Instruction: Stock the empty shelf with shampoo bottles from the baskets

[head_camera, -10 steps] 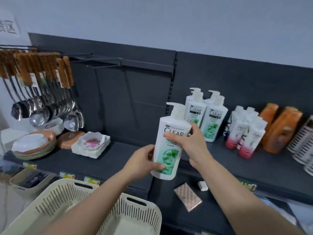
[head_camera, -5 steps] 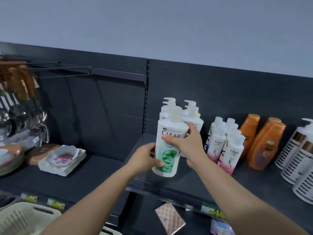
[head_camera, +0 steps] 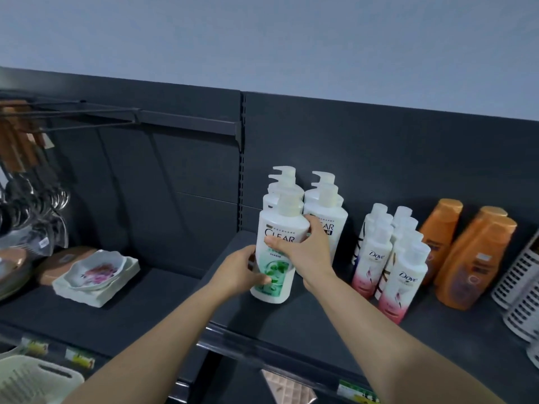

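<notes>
A white Clear shampoo bottle (head_camera: pixel 278 231) with a green label and pump top stands on the dark shelf (head_camera: pixel 297 319), at the front of a row of the same bottles (head_camera: pixel 326 205). Both hands hold it: my left hand (head_camera: pixel 239 271) wraps its lower left side, and my right hand (head_camera: pixel 303 252) grips across its front and right side. Its base appears to touch the shelf. A cream slotted basket (head_camera: pixel 35 380) shows at the bottom left corner.
Right of the Clear bottles stand pink-and-white Dove bottles (head_camera: pixel 399 275), orange bottles (head_camera: pixel 469 258) and white slotted bottles (head_camera: pixel 522 284). On the lower left shelf lie a flowered dish on a white tray (head_camera: pixel 96 272) and plates. Ladles (head_camera: pixel 32 205) hang at far left.
Both hands have carried the Clear bottle forward and down onto the shelf, in front of the other Clear bottles. The view has shifted right and closer, and the basket has slid almost out of frame.
</notes>
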The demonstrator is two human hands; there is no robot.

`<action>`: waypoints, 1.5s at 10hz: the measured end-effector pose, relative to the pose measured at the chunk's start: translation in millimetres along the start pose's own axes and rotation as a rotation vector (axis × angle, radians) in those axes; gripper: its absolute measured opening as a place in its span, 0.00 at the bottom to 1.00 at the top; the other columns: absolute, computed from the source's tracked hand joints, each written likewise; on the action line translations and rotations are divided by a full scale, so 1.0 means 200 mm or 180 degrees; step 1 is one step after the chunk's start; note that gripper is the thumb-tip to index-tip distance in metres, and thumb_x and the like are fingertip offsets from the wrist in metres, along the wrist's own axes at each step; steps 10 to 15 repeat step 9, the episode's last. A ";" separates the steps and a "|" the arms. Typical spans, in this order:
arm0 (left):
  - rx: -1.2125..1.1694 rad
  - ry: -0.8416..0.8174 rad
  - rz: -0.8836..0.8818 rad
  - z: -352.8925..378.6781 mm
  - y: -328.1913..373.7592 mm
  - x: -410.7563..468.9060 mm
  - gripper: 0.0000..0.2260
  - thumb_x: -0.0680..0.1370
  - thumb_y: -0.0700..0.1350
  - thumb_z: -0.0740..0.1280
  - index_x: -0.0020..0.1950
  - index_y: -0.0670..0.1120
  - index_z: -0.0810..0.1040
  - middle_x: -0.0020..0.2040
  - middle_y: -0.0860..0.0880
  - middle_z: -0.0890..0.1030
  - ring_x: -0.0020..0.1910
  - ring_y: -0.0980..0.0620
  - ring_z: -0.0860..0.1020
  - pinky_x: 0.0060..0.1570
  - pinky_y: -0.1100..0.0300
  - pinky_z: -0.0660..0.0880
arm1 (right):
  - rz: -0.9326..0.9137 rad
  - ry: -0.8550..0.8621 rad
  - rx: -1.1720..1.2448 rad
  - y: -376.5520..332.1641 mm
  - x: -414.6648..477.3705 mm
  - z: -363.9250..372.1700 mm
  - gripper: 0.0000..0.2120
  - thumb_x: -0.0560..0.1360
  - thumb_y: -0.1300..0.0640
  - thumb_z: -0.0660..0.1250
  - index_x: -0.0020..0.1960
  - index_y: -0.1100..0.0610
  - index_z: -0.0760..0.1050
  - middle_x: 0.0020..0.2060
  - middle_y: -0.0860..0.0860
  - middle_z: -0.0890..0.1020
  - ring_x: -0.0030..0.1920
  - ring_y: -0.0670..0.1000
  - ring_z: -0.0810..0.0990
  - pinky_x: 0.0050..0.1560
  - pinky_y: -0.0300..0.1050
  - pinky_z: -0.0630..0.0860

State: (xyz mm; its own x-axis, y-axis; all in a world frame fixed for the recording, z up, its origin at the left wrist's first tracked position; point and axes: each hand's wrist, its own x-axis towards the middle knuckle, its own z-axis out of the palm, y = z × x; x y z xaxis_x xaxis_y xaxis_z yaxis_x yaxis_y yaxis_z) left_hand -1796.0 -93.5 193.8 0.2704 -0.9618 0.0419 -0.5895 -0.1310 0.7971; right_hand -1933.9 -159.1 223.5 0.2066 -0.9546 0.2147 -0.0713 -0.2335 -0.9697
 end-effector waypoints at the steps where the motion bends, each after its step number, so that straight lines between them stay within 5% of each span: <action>1: 0.0095 -0.0031 -0.0016 0.00 -0.02 0.05 0.22 0.69 0.42 0.76 0.61 0.49 0.76 0.54 0.53 0.82 0.53 0.52 0.78 0.56 0.50 0.76 | 0.0005 0.0018 -0.0098 0.02 0.03 0.02 0.31 0.56 0.55 0.85 0.52 0.44 0.72 0.50 0.47 0.83 0.53 0.49 0.82 0.56 0.54 0.80; 3: 0.0118 -0.0070 0.0080 0.00 -0.08 0.14 0.21 0.70 0.42 0.75 0.61 0.50 0.76 0.54 0.53 0.82 0.52 0.53 0.79 0.55 0.49 0.76 | -0.0033 0.0045 -0.0359 0.05 0.07 0.05 0.36 0.56 0.54 0.85 0.60 0.49 0.72 0.53 0.46 0.81 0.56 0.48 0.79 0.59 0.53 0.78; 6: 0.0132 -0.0196 0.0219 -0.01 -0.13 0.21 0.21 0.71 0.43 0.74 0.63 0.52 0.74 0.54 0.55 0.81 0.53 0.54 0.78 0.55 0.50 0.77 | -0.0153 0.0159 -0.0739 0.06 0.08 0.08 0.33 0.58 0.51 0.84 0.56 0.53 0.70 0.51 0.48 0.79 0.54 0.49 0.79 0.58 0.54 0.78; 9: 0.0580 -0.0083 0.0397 -0.04 -0.12 0.19 0.21 0.73 0.46 0.73 0.64 0.51 0.74 0.58 0.54 0.78 0.54 0.54 0.76 0.52 0.57 0.73 | -0.0132 0.0040 -0.1320 0.04 0.01 0.04 0.36 0.65 0.52 0.80 0.67 0.54 0.67 0.60 0.50 0.76 0.63 0.52 0.74 0.64 0.53 0.73; 15: 0.0580 -0.0083 0.0397 -0.04 -0.12 0.19 0.21 0.73 0.46 0.73 0.64 0.51 0.74 0.58 0.54 0.78 0.54 0.54 0.76 0.52 0.57 0.73 | -0.0132 0.0040 -0.1320 0.04 0.01 0.04 0.36 0.65 0.52 0.80 0.67 0.54 0.67 0.60 0.50 0.76 0.63 0.52 0.74 0.64 0.53 0.73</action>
